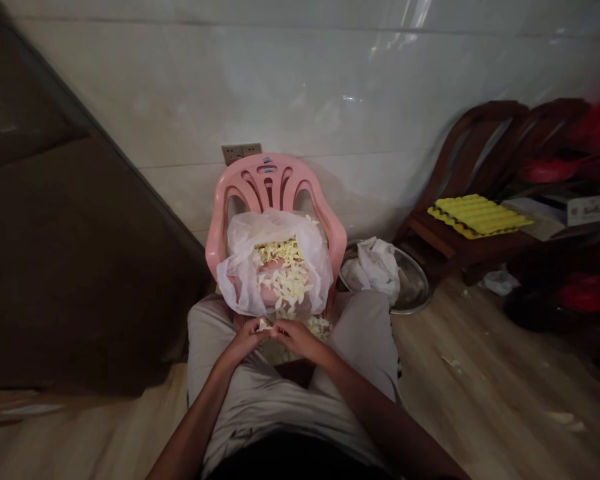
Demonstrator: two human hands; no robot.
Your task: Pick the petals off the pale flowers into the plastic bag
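My left hand (247, 339) is closed, pinching a small white petal-like piece (264, 325) just over my lap. Fingertips of my right hand (297, 337) meet it at the same piece, also closed. In front of them a translucent white plastic bag (237, 267) lies spread open on the seat of a pink plastic chair (336, 237). Many pale yellow-white petal-like pieces (291, 283) lie heaped in the bag, too small to name for sure. More such pieces (319, 325) show between my knees, partly behind my right hand.
To the right of the chair, a metal basin (417, 287) on the floor holds a crumpled white bag (377, 267). Yellow egg trays (480, 215) rest on a dark wooden chair (443, 233). A tiled wall (180, 87) with a socket (241, 152) stands behind; a dark panel (80, 267) is at left.
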